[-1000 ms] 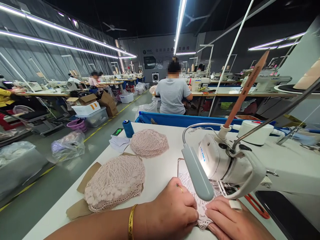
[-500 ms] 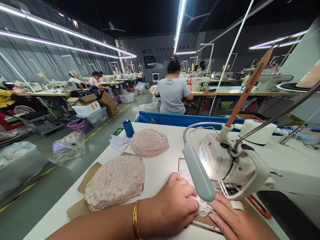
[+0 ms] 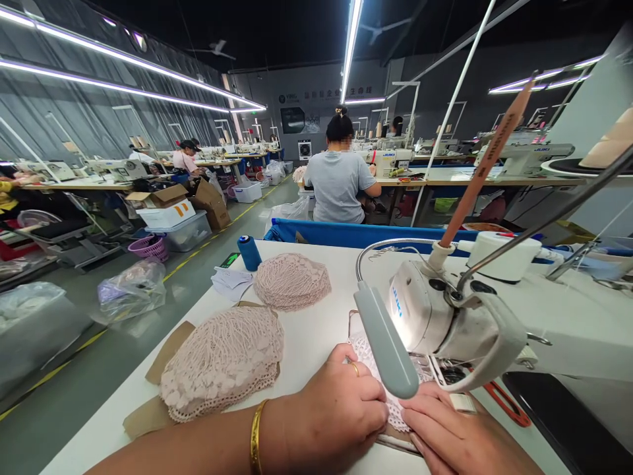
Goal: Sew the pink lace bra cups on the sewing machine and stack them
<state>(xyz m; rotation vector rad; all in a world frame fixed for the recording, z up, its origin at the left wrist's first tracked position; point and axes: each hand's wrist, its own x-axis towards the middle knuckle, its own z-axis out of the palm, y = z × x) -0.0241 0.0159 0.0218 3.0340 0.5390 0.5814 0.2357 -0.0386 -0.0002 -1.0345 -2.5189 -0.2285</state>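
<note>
My left hand (image 3: 336, 412) rests with fingers curled on a pale lace piece (image 3: 368, 359) that lies under the head of a white sewing machine (image 3: 445, 323). My right hand (image 3: 455, 439) presses on the same lace from the right, fingers together. A grey lamp head (image 3: 386, 346) on a bendy neck hangs just over both hands. The needle area is partly hidden behind the lamp. The lace runs away from me towards the machine's left side.
Two stacks of pink lace pieces (image 3: 222, 359) (image 3: 291, 280) lie on the white table (image 3: 316, 330), the near one on cardboard. A blue thread spool (image 3: 248, 253) and papers sit at the far edge. A person in grey (image 3: 339, 178) sits at the station ahead. Boxes and bags line the aisle on the left.
Both hands have slid the lace a little forward towards the machine. The view has shifted slightly; the stacks have not moved.
</note>
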